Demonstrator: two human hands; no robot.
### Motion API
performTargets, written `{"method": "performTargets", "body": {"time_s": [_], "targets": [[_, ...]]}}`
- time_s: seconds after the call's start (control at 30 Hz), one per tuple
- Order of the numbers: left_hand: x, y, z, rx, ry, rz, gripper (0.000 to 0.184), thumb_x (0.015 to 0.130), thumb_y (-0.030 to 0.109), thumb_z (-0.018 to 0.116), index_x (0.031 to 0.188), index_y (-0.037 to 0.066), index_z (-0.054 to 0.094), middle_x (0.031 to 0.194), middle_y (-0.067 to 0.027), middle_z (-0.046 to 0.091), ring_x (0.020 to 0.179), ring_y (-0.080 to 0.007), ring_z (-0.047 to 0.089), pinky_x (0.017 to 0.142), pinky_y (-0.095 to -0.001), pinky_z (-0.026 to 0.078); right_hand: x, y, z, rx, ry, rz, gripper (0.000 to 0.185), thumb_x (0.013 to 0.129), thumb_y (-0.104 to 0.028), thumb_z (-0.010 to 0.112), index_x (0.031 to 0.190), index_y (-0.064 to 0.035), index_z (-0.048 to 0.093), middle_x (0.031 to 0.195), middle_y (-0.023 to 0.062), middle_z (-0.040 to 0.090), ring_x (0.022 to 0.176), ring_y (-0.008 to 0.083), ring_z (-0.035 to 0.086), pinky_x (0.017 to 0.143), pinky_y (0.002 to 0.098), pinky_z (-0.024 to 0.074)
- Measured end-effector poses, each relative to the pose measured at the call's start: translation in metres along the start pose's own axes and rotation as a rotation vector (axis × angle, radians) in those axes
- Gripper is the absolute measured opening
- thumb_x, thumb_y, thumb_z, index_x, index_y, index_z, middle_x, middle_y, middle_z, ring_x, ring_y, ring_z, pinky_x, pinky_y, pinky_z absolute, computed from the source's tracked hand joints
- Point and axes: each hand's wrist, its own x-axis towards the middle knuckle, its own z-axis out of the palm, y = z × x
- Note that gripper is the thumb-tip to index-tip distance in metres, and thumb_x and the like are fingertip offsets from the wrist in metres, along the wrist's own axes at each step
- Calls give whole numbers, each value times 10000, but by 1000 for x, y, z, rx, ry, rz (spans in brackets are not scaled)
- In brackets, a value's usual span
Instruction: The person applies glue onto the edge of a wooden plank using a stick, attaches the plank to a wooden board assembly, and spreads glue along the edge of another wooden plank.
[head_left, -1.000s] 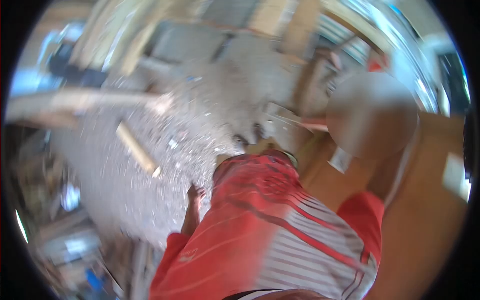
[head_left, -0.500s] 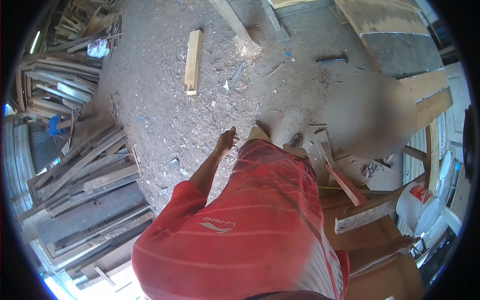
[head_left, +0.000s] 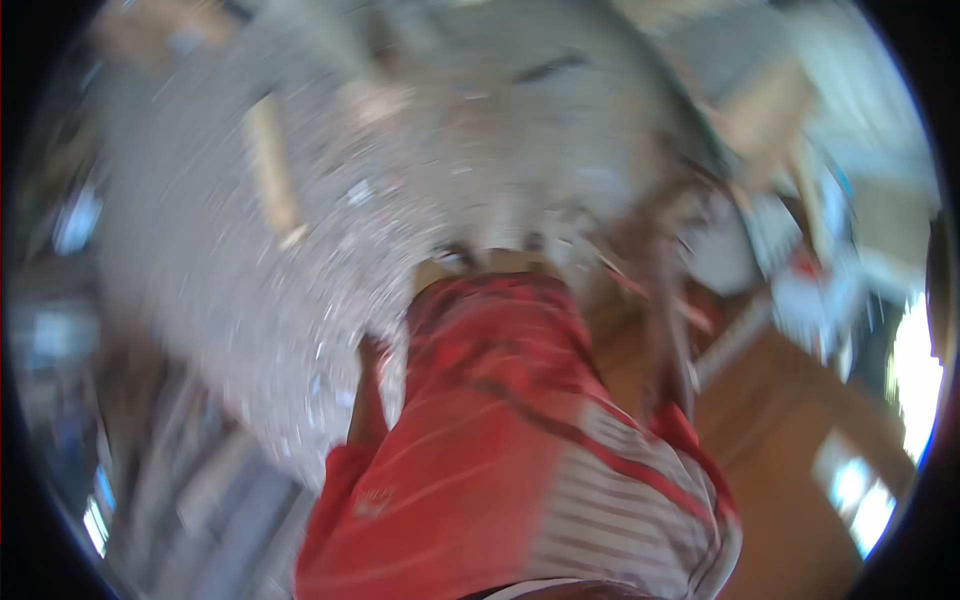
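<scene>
Motion smears the whole head view. My left hand hangs low beside the red shirt, over the littered floor; its fingers are too blurred to make out. On the other side my right arm reaches forward, with my right hand near a blurred reddish strip of wood and a brown panel. Whether anything is in that hand does not show. A pale wooden block lies on the floor ahead to the left, apart from both hands.
A dark hammer-like tool lies on the floor ahead. Stacked boards line the left side. At the right stand a white bucket and a slanting wooden bar. Wood chips and scraps litter the floor.
The view has swung, and floor objects now sit further left. My right arm has moved from out at the right side to reaching forward. My left hand hangs nearer my body.
</scene>
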Motion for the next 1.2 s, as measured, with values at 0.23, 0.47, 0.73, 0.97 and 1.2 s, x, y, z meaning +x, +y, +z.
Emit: {"method": "performTargets", "body": {"time_s": [0.23,0.47,0.73,0.97,1.2], "targets": [[85,104,-81,-547,116,-999,900,998,756,351,1373,-37,554,1300,-239,659,1182,-351,646,1054,-484,508,75,-255,-106,246,-172,716,312,950,-328,651,1114,-66,699,1092,228,697,1006,416,665,839,528,521],[176,61,-139,-556,209,-1012,880,1009,733,366,1367,-55,522,1217,-265,678,1068,-354,676,899,-489,569,21,-237,-6,197,-279,534,383,1004,-472,547,1056,-141,734,786,215,676,765,430,664,709,554,503],[256,86,-211,-696,293,-873,871,1002,737,391,1322,-60,538,1151,-251,681,990,-351,672,840,-465,559,153,-234,18,366,-347,940,469,882,-494,668,889,-36,766,927,246,741,901,419,724,803,522,567],[216,68,-264,-599,349,-1084,946,985,777,349,1392,-66,486,1253,-279,646,1084,-397,649,933,-523,525,380,-271,-69,406,-197,668,424,917,-436,660,929,-21,740,893,255,728,854,420,719,744,528,530],[177,-59,-310,-380,296,-913,681,988,526,565,1392,-19,498,1181,-252,666,1012,-390,689,790,-511,587,468,-289,-60,84,-218,182,311,1003,-303,537,1078,-69,729,1074,162,726,1100,387,655,973,490,522]]}}
